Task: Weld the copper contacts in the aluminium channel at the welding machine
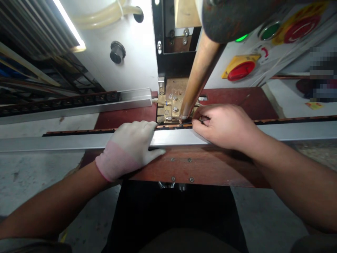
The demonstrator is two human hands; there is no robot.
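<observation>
A long silver metal rail [175, 138] lies crosswise on the reddish-brown board, with a dark strip with copper-coloured pieces [79, 132] along its far edge. My left hand [131, 144], in a white glove with a pink cuff, is closed over the rail, fingers across the top and thumb along the near side. My bare right hand [228, 124] rests at the rail to the right, thumb and forefinger pinched together. Whatever lies between those fingertips is too hidden to name. Just left of them, a slanted copper rod [201, 66] comes down with its tip at the strip, before a brass block [175, 100].
A second rail with dark pieces [79, 101] lies farther back on the left. The white machine housing [134, 66] stands behind, bearing a black knob [117, 52]. On the right panel are a red rotary switch [240, 70], a green button [270, 30] and a red emergency stop [301, 28].
</observation>
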